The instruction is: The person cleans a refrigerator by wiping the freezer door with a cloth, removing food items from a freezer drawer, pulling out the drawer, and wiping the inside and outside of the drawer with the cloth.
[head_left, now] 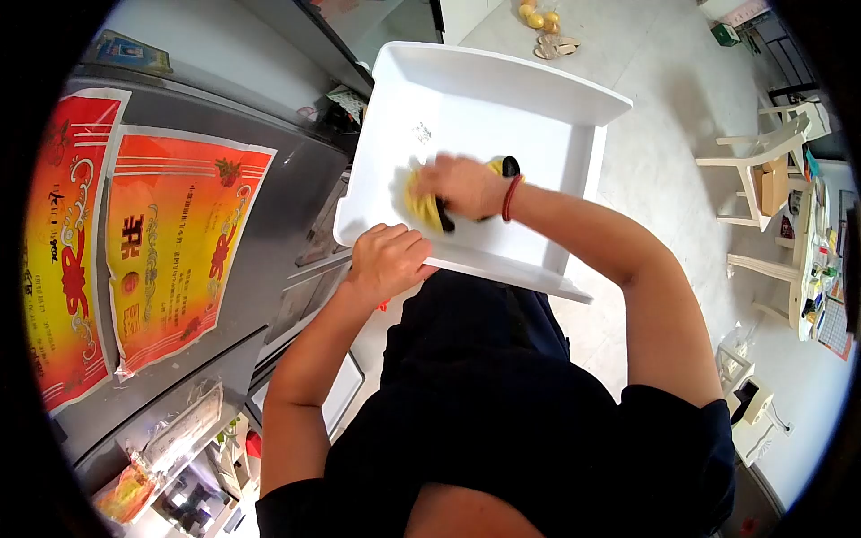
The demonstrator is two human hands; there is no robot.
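Observation:
A large white tray with raised sides (502, 72) is tilted in front of my body. My left hand (387, 260) grips its near left rim, fingers curled over the edge. Inside the tray, my right hand (466, 184) is closed on a yellow and black cloth (421, 208), pressed against the tray's floor. Part of the cloth shows beyond the hand, and its middle is hidden under the fingers. A small printed mark or patch (421, 133) shows on the tray's floor, beyond the hand.
Red and yellow certificates (184, 242) hang on a grey cabinet-like surface at the left. White chairs (762, 166) and a cluttered table (812, 260) stand at the right. Sandals (557, 46) and yellow round items (535, 20) lie on the floor ahead.

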